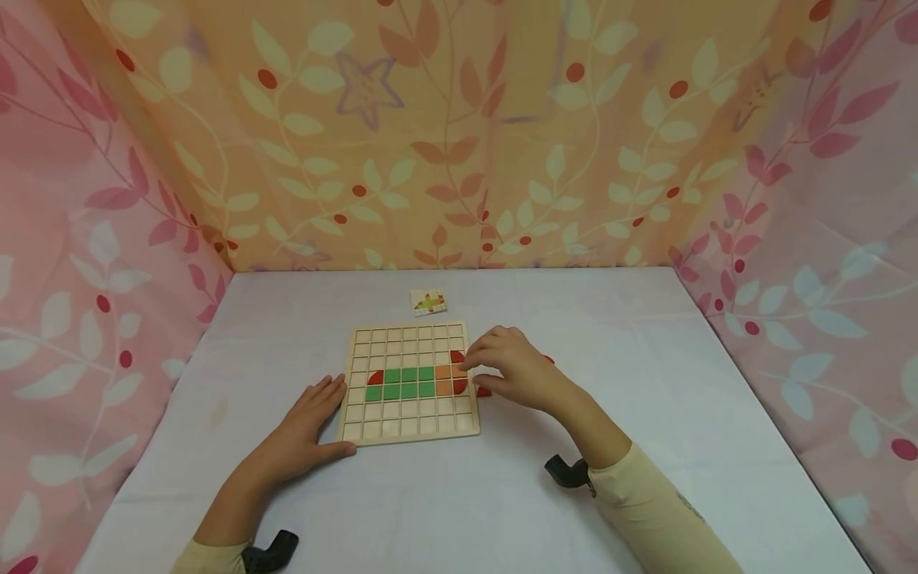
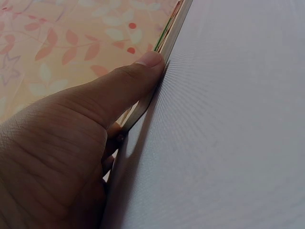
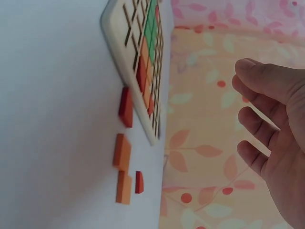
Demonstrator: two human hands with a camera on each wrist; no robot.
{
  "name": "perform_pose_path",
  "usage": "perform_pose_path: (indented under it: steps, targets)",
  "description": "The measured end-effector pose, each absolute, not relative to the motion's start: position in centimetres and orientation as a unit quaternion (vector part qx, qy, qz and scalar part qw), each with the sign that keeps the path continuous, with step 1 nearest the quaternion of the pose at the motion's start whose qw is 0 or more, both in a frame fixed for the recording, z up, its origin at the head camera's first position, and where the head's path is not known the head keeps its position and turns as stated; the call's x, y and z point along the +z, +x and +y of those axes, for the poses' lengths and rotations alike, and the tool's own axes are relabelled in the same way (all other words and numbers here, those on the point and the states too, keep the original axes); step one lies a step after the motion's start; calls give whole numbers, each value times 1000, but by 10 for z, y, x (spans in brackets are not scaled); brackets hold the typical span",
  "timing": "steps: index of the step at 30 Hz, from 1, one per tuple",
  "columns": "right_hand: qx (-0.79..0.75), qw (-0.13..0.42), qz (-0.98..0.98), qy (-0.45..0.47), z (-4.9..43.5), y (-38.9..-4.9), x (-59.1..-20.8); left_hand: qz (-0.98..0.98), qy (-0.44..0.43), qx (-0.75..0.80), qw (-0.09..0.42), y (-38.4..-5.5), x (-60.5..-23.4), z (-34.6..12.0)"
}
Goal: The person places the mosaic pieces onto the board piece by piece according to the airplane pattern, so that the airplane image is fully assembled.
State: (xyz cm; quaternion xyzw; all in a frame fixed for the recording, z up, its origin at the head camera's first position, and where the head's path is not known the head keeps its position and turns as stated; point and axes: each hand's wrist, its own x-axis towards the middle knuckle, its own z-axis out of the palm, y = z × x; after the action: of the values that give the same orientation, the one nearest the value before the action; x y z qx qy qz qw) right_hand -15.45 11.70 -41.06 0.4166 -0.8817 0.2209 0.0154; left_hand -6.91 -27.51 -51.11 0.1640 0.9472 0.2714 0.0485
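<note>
Board (image 1: 402, 348) with tiles (image 1: 409, 391); left hand (image 1: 307, 429), straight-fingered, touching its left edge; right hand (image 1: 515, 368), fingers loosely curved, over its right edge.

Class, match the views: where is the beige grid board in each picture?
Head: the beige grid board lies below and slightly left of centre.
Left wrist: a thin diagonal edge, upper centre, touched by the left hand.
Right wrist: upper picture, left of centre, steeply slanted.
Shared landmark: the orange floral backdrop, visible in all three.
</note>
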Motion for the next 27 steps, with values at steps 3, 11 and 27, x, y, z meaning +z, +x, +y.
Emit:
perform_pose_path:
  steps: [3, 11, 27]
  targets:
    - [225, 8, -885, 408, 124, -154, -418, 947, 165, 270, 49, -69, -510, -275]
    - [235, 4, -891, 388, 134, -157, -431, 948, 161, 268, 52, -69, -508, -274]
    - [226, -23, -897, 380, 142, -163, -453, 948, 164, 268, 48, -70, -509, -275]
